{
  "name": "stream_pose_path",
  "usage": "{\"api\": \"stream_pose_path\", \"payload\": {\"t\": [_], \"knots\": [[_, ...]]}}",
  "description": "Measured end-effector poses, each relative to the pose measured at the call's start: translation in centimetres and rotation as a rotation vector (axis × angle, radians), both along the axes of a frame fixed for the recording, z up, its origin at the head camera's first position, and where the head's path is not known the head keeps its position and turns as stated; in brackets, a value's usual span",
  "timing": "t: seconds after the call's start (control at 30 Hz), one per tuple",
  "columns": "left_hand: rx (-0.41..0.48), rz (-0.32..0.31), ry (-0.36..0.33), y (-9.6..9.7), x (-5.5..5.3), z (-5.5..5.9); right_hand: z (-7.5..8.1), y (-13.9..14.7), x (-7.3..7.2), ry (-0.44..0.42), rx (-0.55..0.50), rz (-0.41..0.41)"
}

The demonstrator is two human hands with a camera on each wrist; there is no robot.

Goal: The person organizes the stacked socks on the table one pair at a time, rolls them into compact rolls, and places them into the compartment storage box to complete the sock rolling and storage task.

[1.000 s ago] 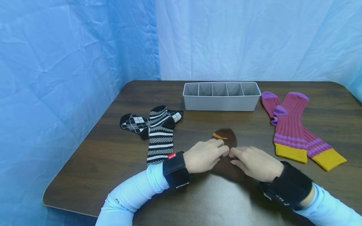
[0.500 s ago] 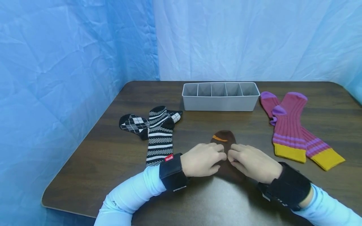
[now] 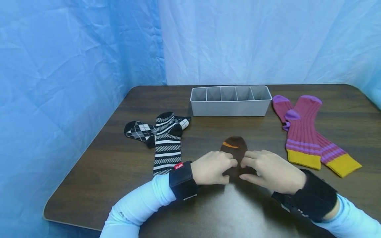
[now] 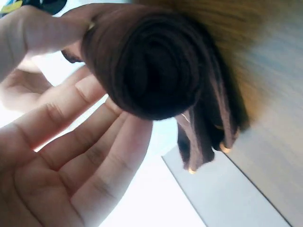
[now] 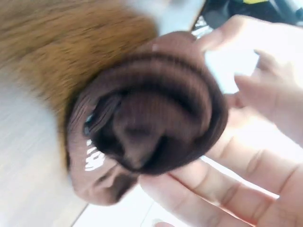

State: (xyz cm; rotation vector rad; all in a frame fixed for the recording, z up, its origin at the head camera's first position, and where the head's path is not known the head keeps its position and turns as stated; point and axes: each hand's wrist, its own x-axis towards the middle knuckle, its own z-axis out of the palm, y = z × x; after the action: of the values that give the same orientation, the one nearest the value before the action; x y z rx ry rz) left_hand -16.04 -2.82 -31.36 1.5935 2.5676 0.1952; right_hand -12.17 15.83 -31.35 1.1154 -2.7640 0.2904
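Observation:
A pair of brown socks [image 3: 239, 148] with an orange stripe near the toe lies mid-table, its near part rolled up. In the left wrist view the spiral end of the rolled socks [image 4: 156, 71] shows, with loose toe ends hanging beyond it. My left hand [image 3: 212, 168] holds the roll's left end, thumb on one side and fingers on the other. At the right end, my right hand [image 3: 272, 172] has its thumb and fingers around the roll, slightly spread. The right wrist view shows a looser, blurred spiral [image 5: 156, 109] and some white print.
A grey box [image 3: 230, 109] with several compartments stands at the back. Black-and-white striped and argyle socks [image 3: 168, 142] lie crossed on the left. Pink, purple and yellow socks [image 3: 305, 138] lie crossed on the right. Blue sheeting hangs behind the table [image 3: 98, 185].
My right hand has shifted slightly right, its thumb and fingers parting wider on the roll. My left hand has moved slightly nearer to me since a second ago.

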Motion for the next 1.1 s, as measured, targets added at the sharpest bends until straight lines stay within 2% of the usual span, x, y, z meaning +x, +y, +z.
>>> {"api": "stream_pose_path", "payload": {"t": [0.17,0.33,0.43,0.63,0.7,0.77,0.83,0.9,0.97,1.1], "knots": [[0.007,-0.009,-0.089,-0.1,-0.6,0.0,0.0,-0.2,0.5,-0.049,0.029,-0.001],[0.002,-0.023,-0.208,-0.3,-0.9,0.1,-0.1,-0.3,0.7,-0.087,0.013,0.026],[-0.003,-0.038,-0.305,-0.5,-1.2,0.3,0.1,-0.2,0.8,-0.125,0.001,0.047],[0.004,-0.126,-0.53,-1.0,-1.8,0.4,0.4,-0.2,0.9,-0.237,-0.009,0.071],[0.0,-0.134,-0.584,-1.1,-1.9,0.3,0.6,-0.2,0.8,-0.272,-0.009,0.077],[-0.004,-0.122,-0.608,-1.1,-1.9,0.3,0.6,-0.2,0.7,-0.284,-0.01,0.077],[-0.009,-0.097,-0.589,-1.1,-1.8,0.3,0.6,-0.2,0.6,-0.282,-0.011,0.066],[-0.021,-0.071,-0.528,-1.1,-1.6,0.4,0.5,-0.3,0.6,-0.283,-0.014,0.048],[-0.021,-0.065,-0.397,-1.0,-1.3,0.6,0.4,-0.4,0.5,-0.291,-0.017,0.02],[0.026,-0.101,-0.061,-0.7,-0.1,1.5,0.0,-0.6,0.4,-0.284,-0.035,-0.029]]}}
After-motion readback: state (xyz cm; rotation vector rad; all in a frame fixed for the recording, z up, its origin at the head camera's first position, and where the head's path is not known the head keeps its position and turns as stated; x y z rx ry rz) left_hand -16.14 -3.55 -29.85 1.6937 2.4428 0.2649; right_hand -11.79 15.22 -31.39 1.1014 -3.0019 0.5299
